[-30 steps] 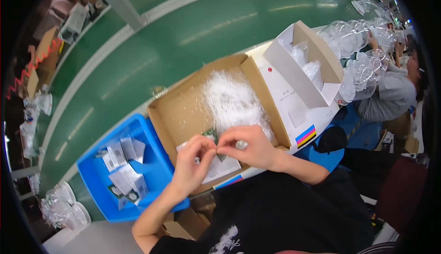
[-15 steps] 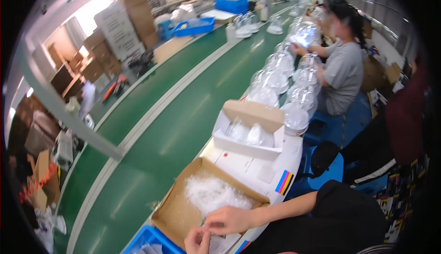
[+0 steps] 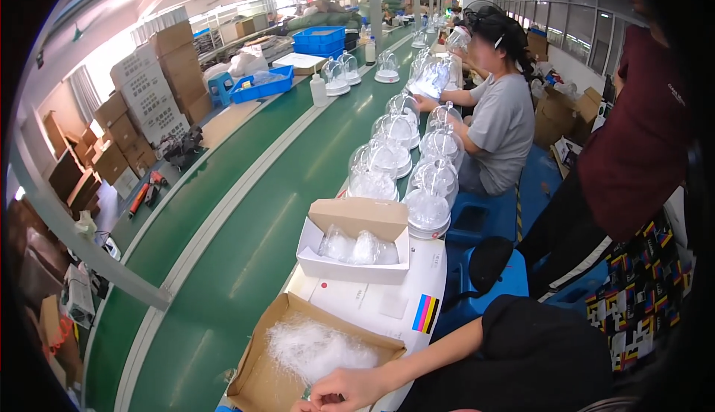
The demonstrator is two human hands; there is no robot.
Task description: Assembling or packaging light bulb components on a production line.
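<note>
In the head view, the right hand (image 3: pixel 346 390) is at the near edge of a shallow cardboard tray (image 3: pixel 253 373), fingers curled together; what they grip cannot be told. The left hand (image 3: pixel 304 406) is mostly cut off by the lower edge, its opening and hold unclear. The tray contains a loose heap of whitish translucent strands (image 3: pixel 313 349). Beyond it, an open white carton (image 3: pixel 350 269) contains clear plastic-wrapped bundles (image 3: pixel 365 248).
</note>
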